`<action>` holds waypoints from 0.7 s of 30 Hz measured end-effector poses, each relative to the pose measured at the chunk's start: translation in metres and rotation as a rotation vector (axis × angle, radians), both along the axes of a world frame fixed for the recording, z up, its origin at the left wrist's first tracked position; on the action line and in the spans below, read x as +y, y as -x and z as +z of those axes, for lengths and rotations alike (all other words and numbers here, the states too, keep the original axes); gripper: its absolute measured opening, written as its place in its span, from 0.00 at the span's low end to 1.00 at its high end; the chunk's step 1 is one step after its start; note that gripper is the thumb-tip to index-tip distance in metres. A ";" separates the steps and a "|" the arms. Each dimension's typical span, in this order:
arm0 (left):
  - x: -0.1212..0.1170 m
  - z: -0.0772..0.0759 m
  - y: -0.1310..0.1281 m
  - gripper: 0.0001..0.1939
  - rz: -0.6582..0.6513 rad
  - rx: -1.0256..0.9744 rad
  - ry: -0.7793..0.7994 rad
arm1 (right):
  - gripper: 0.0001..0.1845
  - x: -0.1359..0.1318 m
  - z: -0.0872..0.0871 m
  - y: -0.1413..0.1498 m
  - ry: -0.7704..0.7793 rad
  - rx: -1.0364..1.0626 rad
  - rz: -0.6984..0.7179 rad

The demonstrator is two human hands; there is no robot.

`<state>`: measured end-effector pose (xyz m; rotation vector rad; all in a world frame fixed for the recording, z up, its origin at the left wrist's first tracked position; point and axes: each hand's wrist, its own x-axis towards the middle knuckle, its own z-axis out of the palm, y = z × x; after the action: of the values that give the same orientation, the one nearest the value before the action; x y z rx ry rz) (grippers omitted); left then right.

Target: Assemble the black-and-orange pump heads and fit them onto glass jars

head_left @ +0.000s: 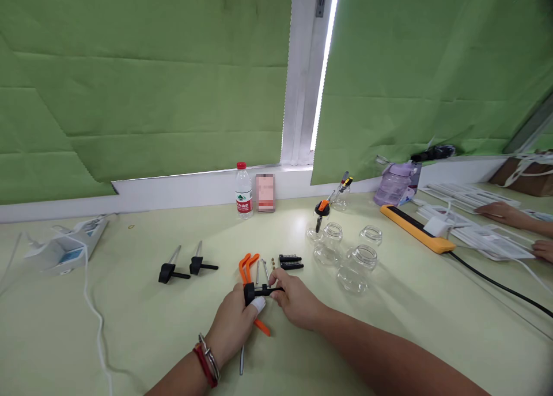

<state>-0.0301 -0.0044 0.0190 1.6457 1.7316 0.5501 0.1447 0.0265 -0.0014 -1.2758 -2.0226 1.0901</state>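
Observation:
My left hand [233, 321], a white wrap on its thumb, is closed around a black plastic piece [249, 293] with a metal rod [242, 361] sticking out below. My right hand [298, 298] pinches the black arm of the same piece; whether a smaller part is also between its fingertips is hidden. Orange curved handles [247, 263] lie just beyond my hands, and another orange handle [261, 327] shows beneath them. Close by are metal pins [265, 269], small brass-coloured bits [273, 262] and black parts with springs [291, 261]. Two similar black pieces with rods [167, 272] [197, 265] rest to the left.
Several clear jars [358, 269] stand at the right; one further back holds an orange-and-black tool [322, 207]. Behind are a water bottle [244, 191] and a pink card [265, 193]. An orange power strip [415, 229], a purple bottle [392, 184] and another person's hands [501, 212] are further right.

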 end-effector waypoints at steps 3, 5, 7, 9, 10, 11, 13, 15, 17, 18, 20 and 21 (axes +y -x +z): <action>0.000 -0.001 0.001 0.12 0.002 -0.007 -0.005 | 0.12 0.000 0.000 0.000 0.003 -0.001 -0.004; 0.000 -0.002 0.001 0.12 0.000 -0.013 -0.009 | 0.11 0.000 -0.001 0.000 0.006 -0.003 -0.003; 0.001 -0.004 0.001 0.13 0.004 -0.012 -0.004 | 0.11 0.001 -0.003 0.000 0.002 0.002 -0.007; 0.001 -0.004 0.001 0.13 0.008 -0.016 -0.004 | 0.12 0.001 -0.004 -0.001 0.002 0.000 -0.007; 0.001 -0.005 0.001 0.13 0.007 -0.020 -0.009 | 0.12 0.001 -0.004 -0.001 0.005 -0.004 -0.005; 0.001 -0.005 0.001 0.13 0.004 -0.026 -0.016 | 0.11 0.001 -0.004 -0.001 0.008 -0.006 -0.003; 0.001 -0.005 0.001 0.14 -0.003 -0.036 -0.030 | 0.10 0.001 -0.003 -0.001 0.007 -0.001 -0.004; 0.001 -0.004 0.001 0.14 -0.003 -0.037 -0.030 | 0.11 0.001 -0.002 -0.001 0.002 0.004 -0.007; 0.001 -0.004 0.002 0.14 -0.002 -0.037 -0.025 | 0.11 0.001 -0.001 0.000 0.000 -0.006 -0.011; 0.001 -0.005 0.002 0.14 -0.003 -0.037 -0.025 | 0.10 0.001 -0.001 0.000 0.001 -0.011 -0.012; 0.001 -0.005 0.002 0.14 0.000 -0.033 -0.024 | 0.10 0.001 0.000 0.000 0.007 -0.015 -0.015; 0.001 -0.005 0.002 0.14 0.003 -0.029 -0.024 | 0.10 0.001 0.000 0.000 0.013 -0.014 -0.016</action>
<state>-0.0319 -0.0037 0.0138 1.6440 1.7134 0.5956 0.1447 0.0271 -0.0013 -1.3074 -2.0158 1.0908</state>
